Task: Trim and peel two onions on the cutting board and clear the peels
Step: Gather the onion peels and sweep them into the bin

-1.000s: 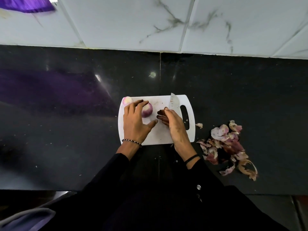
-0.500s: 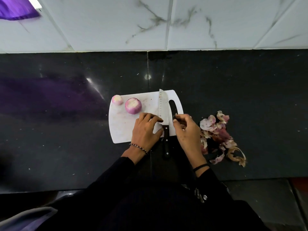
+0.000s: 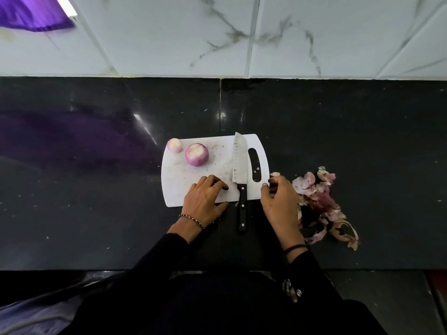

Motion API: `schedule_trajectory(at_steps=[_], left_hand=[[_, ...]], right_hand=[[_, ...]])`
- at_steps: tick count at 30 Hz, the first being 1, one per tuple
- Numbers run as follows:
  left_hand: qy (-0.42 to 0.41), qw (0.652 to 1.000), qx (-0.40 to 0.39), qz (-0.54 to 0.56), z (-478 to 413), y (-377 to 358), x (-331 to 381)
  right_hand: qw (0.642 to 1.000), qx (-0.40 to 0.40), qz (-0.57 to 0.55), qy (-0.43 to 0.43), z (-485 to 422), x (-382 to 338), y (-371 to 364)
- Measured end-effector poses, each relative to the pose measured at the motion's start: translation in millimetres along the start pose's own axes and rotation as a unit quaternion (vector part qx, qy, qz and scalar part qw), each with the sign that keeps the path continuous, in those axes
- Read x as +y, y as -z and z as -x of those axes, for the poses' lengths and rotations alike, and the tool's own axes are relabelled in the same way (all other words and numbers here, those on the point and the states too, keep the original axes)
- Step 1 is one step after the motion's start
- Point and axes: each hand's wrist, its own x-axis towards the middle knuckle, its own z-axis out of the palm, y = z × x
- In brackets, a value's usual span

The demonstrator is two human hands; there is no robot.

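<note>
1. Onions. The small onion (image 3: 174,145) sits at the far left corner of the cutting board (image 3: 179,180). The larger onion (image 3: 197,154) stands just beside it on the right. Both show pale, skinless flesh and a trimmed top. A second ago your left hand covered the larger onion. It now stands free, with nothing touching it.

2. Left hand. Your left hand (image 3: 204,199) rests on the near part of the board. The fingers are loosely bent with their tips on the board face, and the thumb lies along the near edge. It holds nothing.

3. Knife. The knife (image 3: 239,163) lies flat on the board, just left of the handle slot, with its tip pointing away from you. Its black handle overhangs the near edge onto the dark surface (image 3: 96,189). A second ago your right hand was at the blade. It has since released it.

4. Right hand. Your right hand (image 3: 278,199) is now at the board's near right corner, with its fingers curled inward. A peel scrap (image 3: 275,174) shows at the fingertips. The hand appears to pinch it, though the grip itself is hidden.

5. Peels. The pile of peels (image 3: 319,199) lies on the surface just right of that hand, apart from the board.

6. Status. Trimming and peeling appear complete, and the current step is judged to be clearing. The scrap has yet to join the pile, and the pile has yet to leave the surface.
</note>
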Motion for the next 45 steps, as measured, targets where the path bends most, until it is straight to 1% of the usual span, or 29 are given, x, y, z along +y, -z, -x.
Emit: schedule_trajectory(at_steps=[7,16,19,25,29,34,38,40,42,43,45], left_hand=[[0.001,1.000,0.005,0.009,1,2,-3],[0.012,1.000,0.018,0.004,-1,4,-7],[0.021,1.000,0.021,0.002,-3,7,-12],[0.041,0.999,0.025,-0.004,-8,12,-22],[0.050,0.998,0.039,-0.010,-13,14,-27],[0.043,0.998,0.042,-0.016,-23,13,-26],[0.025,0.996,0.080,-0.011,-31,10,-8],[0.006,0.996,0.086,-0.030,-36,7,1],[-0.016,0.995,0.077,-0.059,-41,7,9],[-0.025,0.996,0.056,-0.067,-44,8,13],[-0.032,0.996,-0.012,-0.086,-50,9,21]], right_hand=[[1.000,-0.012,-0.004,-0.007,-6,-1,5],[1.000,-0.012,0.002,0.006,-9,-7,1],[1.000,-0.017,-0.014,0.010,-12,-12,-3],[0.999,-0.031,-0.009,-0.001,-16,-23,-12],[0.999,-0.038,-0.010,0.009,-18,-28,-19],[0.999,-0.036,-0.011,0.015,-23,-33,-24],[0.999,-0.033,-0.007,0.011,-25,-33,-21],[0.999,-0.033,-0.010,0.011,-26,-32,-19],[0.999,-0.038,-0.007,0.010,-26,-30,-17],[0.999,-0.040,-0.004,0.006,-27,-28,-16],[0.999,-0.041,0.001,-0.002,-29,-25,-15]])
